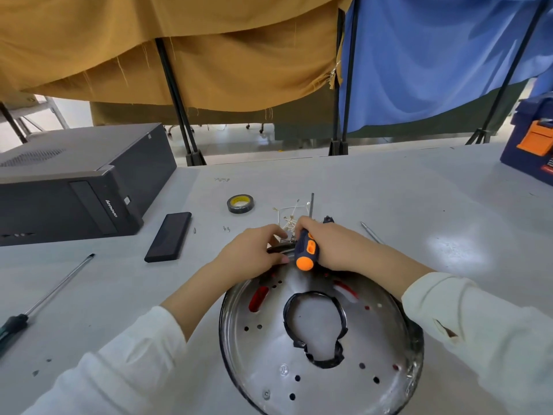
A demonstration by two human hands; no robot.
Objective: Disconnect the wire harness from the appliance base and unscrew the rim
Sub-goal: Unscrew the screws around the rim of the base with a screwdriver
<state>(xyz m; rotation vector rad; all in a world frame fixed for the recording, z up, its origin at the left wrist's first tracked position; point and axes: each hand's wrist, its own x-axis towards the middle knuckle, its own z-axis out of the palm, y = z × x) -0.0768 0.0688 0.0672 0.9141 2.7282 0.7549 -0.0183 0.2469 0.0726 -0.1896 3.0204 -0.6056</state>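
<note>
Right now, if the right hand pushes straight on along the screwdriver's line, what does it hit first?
Probably the wire harness, just beyond the right hand gripping the screwdriver. Depth is unclear.

Legible markings: one brand name.
"lenovo" appears in white letters on the front panel of the black computer case [74,187]; print on the tape roll [240,203] is unreadable.

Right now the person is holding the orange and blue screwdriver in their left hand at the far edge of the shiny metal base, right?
Not quite. The orange and blue screwdriver is in the right hand, not the left. The left hand rests beside it on the far edge of the shiny metal base. The head view shows this.
</note>
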